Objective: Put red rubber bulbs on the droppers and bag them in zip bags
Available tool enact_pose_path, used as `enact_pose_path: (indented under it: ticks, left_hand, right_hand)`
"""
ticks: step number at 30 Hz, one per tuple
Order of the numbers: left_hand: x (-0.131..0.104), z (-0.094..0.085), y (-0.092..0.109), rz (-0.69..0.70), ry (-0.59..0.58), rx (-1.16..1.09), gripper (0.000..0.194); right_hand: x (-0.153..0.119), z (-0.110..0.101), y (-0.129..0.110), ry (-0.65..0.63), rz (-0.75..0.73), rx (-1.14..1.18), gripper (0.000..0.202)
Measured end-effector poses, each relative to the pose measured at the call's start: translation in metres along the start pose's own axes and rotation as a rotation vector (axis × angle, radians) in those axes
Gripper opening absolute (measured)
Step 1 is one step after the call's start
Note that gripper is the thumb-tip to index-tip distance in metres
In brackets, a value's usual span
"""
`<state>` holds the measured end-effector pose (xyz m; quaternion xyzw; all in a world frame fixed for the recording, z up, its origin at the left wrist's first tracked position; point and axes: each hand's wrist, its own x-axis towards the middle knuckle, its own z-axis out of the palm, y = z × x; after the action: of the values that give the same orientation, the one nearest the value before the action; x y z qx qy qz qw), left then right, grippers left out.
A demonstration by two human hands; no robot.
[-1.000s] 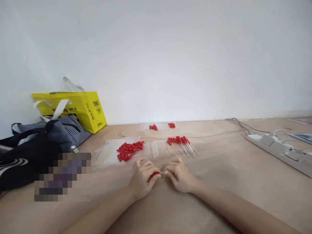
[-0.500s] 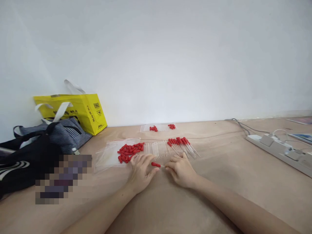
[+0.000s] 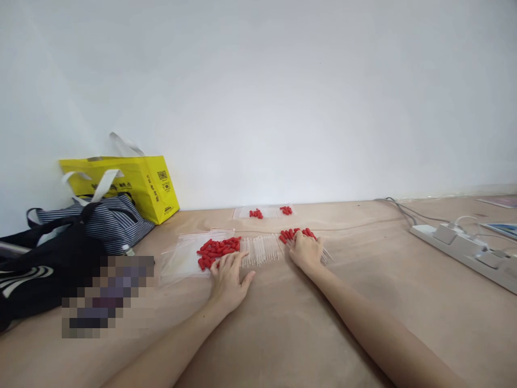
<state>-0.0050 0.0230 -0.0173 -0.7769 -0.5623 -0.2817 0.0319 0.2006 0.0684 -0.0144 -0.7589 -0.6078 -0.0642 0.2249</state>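
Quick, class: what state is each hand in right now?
Left hand: open, holding nothing visible, by the loose red bulbs.
Right hand: at the red-tipped tubes; its grip is hidden, so open or closed cannot be told.

Behind the yellow bag (image 3: 159,188) there is a plain wall (image 3: 307,102), whitish-grey in colour, which continues far to the right of this bag. The light on it is soft; it looks brightest to the right of the bag and greyer above it. The bag stands on a wide table (image 3: 404,296), light brown like wood, which meets the wall. Far to the right of the bag, a white power strip (image 3: 464,256) lies on the table.
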Motion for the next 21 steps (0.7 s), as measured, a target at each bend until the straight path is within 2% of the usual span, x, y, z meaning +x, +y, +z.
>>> enact_pose_path:
  ticks: [6,12,17,21]
  left_hand:
    - [-0.001,0.001,0.000,0.011,-0.004,0.020,0.025]
    - [0.001,0.000,-0.002,-0.020,0.038,0.096,0.015]
    - [0.014,-0.007,-0.023,-0.129,0.132,0.252,0.015]
    - [0.024,-0.008,-0.042,-0.153,0.136,0.323,0.023]
  right_hand:
    - [0.001,0.001,-0.001,-0.011,-0.021,-0.015,0.025]
    - [0.001,0.005,-0.017,-0.059,-0.071,-0.026,0.027]
    - [0.006,0.010,-0.026,-0.127,-0.040,-0.062,0.028]
    - [0.009,0.013,-0.030,-0.165,-0.041,-0.078,0.026]
